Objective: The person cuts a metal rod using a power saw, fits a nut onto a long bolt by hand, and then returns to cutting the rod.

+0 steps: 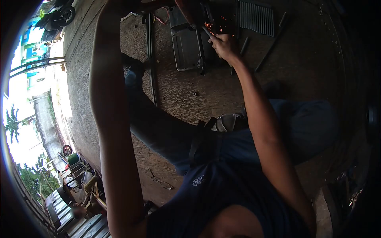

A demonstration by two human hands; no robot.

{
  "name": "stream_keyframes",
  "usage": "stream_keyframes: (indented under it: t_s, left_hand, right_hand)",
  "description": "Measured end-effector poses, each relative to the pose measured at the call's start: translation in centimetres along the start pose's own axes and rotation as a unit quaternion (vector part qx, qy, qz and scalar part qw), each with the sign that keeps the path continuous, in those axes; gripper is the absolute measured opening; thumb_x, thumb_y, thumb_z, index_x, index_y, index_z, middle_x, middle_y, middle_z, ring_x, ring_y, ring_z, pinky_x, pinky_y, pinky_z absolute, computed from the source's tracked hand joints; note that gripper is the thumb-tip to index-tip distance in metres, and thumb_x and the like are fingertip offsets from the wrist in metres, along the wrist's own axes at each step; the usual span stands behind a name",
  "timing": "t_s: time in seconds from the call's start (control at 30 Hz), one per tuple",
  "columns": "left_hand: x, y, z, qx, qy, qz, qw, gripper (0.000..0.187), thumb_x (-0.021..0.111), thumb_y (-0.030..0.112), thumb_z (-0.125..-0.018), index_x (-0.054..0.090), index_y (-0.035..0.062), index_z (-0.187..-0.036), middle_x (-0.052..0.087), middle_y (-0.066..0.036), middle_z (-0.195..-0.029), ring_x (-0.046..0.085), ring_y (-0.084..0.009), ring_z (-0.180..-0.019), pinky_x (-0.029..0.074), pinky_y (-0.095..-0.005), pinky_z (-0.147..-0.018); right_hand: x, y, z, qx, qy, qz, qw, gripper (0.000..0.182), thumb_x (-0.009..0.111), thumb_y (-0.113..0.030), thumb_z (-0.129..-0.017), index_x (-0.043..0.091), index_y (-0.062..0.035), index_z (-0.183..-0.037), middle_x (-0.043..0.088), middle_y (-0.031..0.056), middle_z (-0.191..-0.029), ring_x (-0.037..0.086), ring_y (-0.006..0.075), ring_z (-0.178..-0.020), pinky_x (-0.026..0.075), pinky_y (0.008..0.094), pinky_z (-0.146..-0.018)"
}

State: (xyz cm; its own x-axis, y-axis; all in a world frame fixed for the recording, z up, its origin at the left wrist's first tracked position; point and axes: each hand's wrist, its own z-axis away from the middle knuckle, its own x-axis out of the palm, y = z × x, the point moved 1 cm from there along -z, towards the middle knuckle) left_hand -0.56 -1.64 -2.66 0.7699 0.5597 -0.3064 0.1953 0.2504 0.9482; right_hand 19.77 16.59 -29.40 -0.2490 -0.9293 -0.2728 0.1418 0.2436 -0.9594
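Observation:
My right hand (225,47) is closed around a short metal rod (207,31), whose far end is at the cutting area of a cut-off saw. Orange sparks (223,24) fly just beyond that hand. The saw's grey metal base (185,50) rests on the floor, and its red arm (185,11) runs up out of the frame. My left arm stretches to the top edge, where my left hand (126,5) is dark and partly cut off beside the red part of the machine. Its fingers do not show clearly.
A row of grey rods (256,18) lies right of the saw, with a long thin bar (272,43) nearby. A long metal rail (151,59) lies left of it. A small ring (194,94) and a bent wire (160,181) are on the floor. A motorcycle (59,18) stands far left.

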Motion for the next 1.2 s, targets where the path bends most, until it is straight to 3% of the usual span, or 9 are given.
stream_keyframes:
  t_s: [0.07,0.4,0.5,0.57,0.6,0.67,0.87,1.0,1.2]
  left_hand:
    - [-0.7,-0.7,-0.4,-0.03,0.024,0.044,0.998,0.056,0.059,0.038,-0.083,0.055,0.0175,-0.135,0.052,0.002,-0.139,0.044,-0.0194,-0.13,0.028,-0.0471,-0.111]
    - [-2.3,-2.0,-1.0,-0.1,0.07,0.114,0.986,0.046,0.058,0.027,-0.085,0.056,0.0161,-0.129,0.057,-0.001,-0.126,0.051,-0.0194,-0.116,0.035,-0.0428,-0.109]
    - [-1.1,-1.1,-0.8,-0.028,0.058,0.035,0.997,0.045,0.057,0.027,-0.085,0.056,0.0161,-0.129,0.057,-0.002,-0.126,0.051,-0.0218,-0.116,0.036,-0.0421,-0.109]
    - [-2.1,-2.1,-1.0,-0.055,0.073,0.076,0.993,0.045,0.056,0.028,-0.086,0.056,0.0169,-0.13,0.056,-0.001,-0.128,0.049,-0.022,-0.119,0.035,-0.0427,-0.11]
    - [-2.6,-2.5,-1.1,-0.055,0.073,0.075,0.993,0.045,0.056,0.028,-0.086,0.056,0.0169,-0.13,0.056,-0.001,-0.128,0.049,-0.022,-0.119,0.035,-0.0427,-0.11]
    - [-2.6,-2.6,-0.9,-0.095,0.08,0.128,0.984,0.045,0.055,0.028,-0.088,0.055,0.0164,-0.131,0.057,-0.001,-0.129,0.049,-0.021,-0.12,0.033,-0.0439,-0.111]
    - [-1.4,-1.3,-0.6,-0.043,0.036,0.066,0.996,0.048,0.056,0.03,-0.09,0.052,0.0156,-0.135,0.054,-0.001,-0.135,0.048,-0.0209,-0.124,0.032,-0.0449,-0.113]
    - [-2.7,-3.3,-1.1,-0.034,0.076,-0.003,0.996,0.049,0.057,0.033,-0.091,0.052,0.0156,-0.136,0.052,-0.001,-0.138,0.047,-0.0203,-0.126,0.031,-0.046,-0.114]
    - [-3.0,-3.2,-0.9,-0.022,0.048,0.112,0.992,0.05,0.058,0.034,-0.091,0.052,0.0159,-0.137,0.051,-0.001,-0.139,0.047,-0.0201,-0.126,0.03,-0.0478,-0.115]
  right_hand:
    - [-1.4,-3.1,1.5,0.152,-0.088,-0.23,0.957,0.026,0.052,-0.022,-0.103,0.063,-0.0031,-0.089,0.044,-0.0077,-0.06,0.036,0.001,-0.046,0.026,0.0208,-0.04]
    - [-1.5,-3.9,1.9,0.188,-0.121,-0.3,0.927,0.028,0.048,-0.024,-0.105,0.061,-0.0037,-0.091,0.042,-0.0094,-0.061,0.035,-0.0012,-0.047,0.025,0.0193,-0.039]
    - [-0.5,-2.4,1.4,0.093,-0.056,-0.144,0.984,0.03,0.052,-0.024,-0.102,0.062,-0.0015,-0.084,0.048,-0.0025,-0.057,0.043,0.0075,-0.045,0.033,0.026,-0.041]
    - [-0.2,-2.4,1.4,-0.059,0.068,0.157,0.983,0.03,0.059,-0.022,-0.097,0.062,0.0007,-0.077,0.056,0.0108,-0.058,0.056,0.0241,-0.048,0.041,0.0372,-0.047]
    - [0.1,-2.2,1.5,-0.06,0.068,0.157,0.983,0.03,0.059,-0.022,-0.097,0.062,0.0007,-0.077,0.056,0.0108,-0.058,0.056,0.0241,-0.048,0.041,0.0372,-0.047]
    - [0.4,-2.1,1.8,-0.091,0.144,0.153,0.973,0.028,0.064,-0.02,-0.092,0.063,0.0008,-0.074,0.058,0.0199,-0.064,0.062,0.0366,-0.059,0.045,0.0446,-0.057]
    - [0.9,-2.0,1.9,-0.091,0.148,0.187,0.967,0.026,0.067,-0.021,-0.09,0.064,0.0007,-0.076,0.058,0.021,-0.064,0.064,0.0381,-0.064,0.046,0.0449,-0.059]
    - [1.1,-1.5,1.7,-0.093,0.144,0.161,0.972,0.027,0.067,-0.021,-0.09,0.064,0.0015,-0.075,0.057,0.0211,-0.062,0.062,0.038,-0.062,0.045,0.0432,-0.057]
    - [0.1,-1.2,1.3,-0.098,0.101,0.146,0.979,0.034,0.068,-0.024,-0.09,0.062,0.0015,-0.07,0.055,0.013,-0.056,0.058,0.0255,-0.051,0.043,0.0406,-0.054]
